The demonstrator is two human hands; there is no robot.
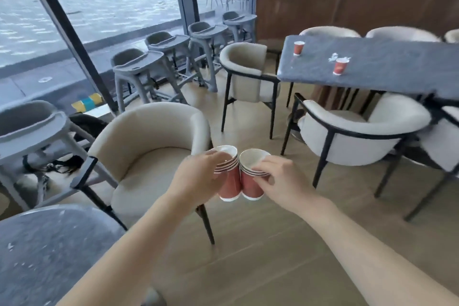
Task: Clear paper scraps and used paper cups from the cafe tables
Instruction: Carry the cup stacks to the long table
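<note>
Both arms out in front, over the wood floor (248, 256). The left hand (198, 176) is curled round a stack of red paper cups (232, 187), fingers up at the rims. The right hand (280, 179) pinches a second stack (251, 187) at its rim, fingers over the top edge. Both stacks are roughly upright, side by side, walls touching. A cream armchair (149, 156) sits just behind and left of them. A long dark table (385, 69) is well apart at upper right. It carries a red cup (298, 47) near its left end, another cup (339, 66) further along, and a white paper scrap (332, 57) just beside that one. Round dark table (49, 243) at lower left, pale specks on top. Grey high chairs (139, 64) in a row along the window (99, 7)
</note>
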